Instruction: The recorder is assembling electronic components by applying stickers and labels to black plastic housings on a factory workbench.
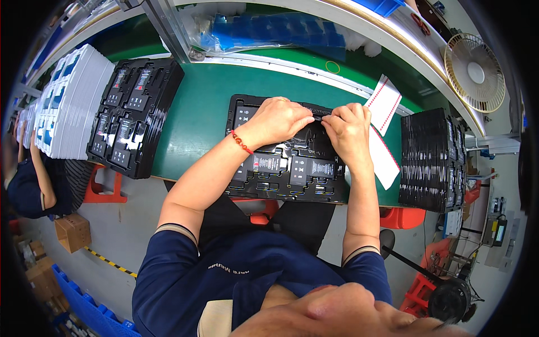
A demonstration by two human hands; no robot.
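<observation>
A black plastic tray (pixel 261 196) lies on the green bench top in front of me. Flat dark battery packs (pixel 299 170) with printed labels sit in its near pockets, and another pack (pixel 242 116) lies at its far left. Over the tray's far side, my left hand (pixel 279 119) and my right hand (pixel 349 130) come close together, fingertips pinched. Between them shows a small dark piece, too small and too covered to name. A red beaded bracelet circles my left wrist.
On the left stand stacked black trays (pixel 163 92) with packs and a tall pile of white trays (pixel 84 106). To the right are red-edged white sheets (pixel 383 104) and more stacked black trays (pixel 429 163). Clear plastic bags (pixel 275 31) lie behind; a fan (pixel 475 73) hangs far right.
</observation>
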